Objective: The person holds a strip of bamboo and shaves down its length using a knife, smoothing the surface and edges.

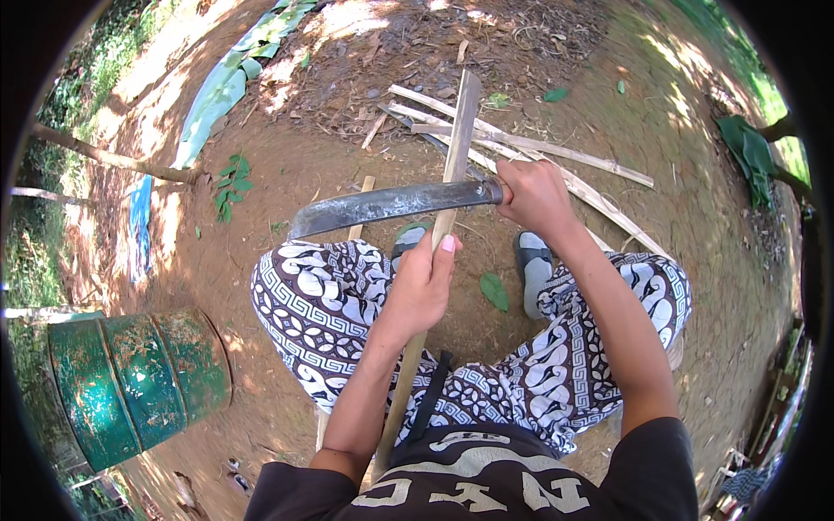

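Observation:
My right hand (537,193) is wrapped round the wooden handle of a machete (391,207). Its broad dark blade points left and lies across a long wooden strip (460,130), just above my other hand. My left hand (420,291) grips that strip below the blade, thumb along its face. The strip runs from between my knees up and away from me, its lower end passing beside my left forearm. Whether the edge bites into the wood cannot be made out. A dark strap or sheath (432,395) lies at my waist.
Several split wooden strips (556,152) lie crossed on the dirt ahead to the right. A rusty green drum (139,382) lies at the left. A long green leaf (213,100) and a leafy sprig (232,187) are at the far left. My shod feet (534,269) rest between my knees.

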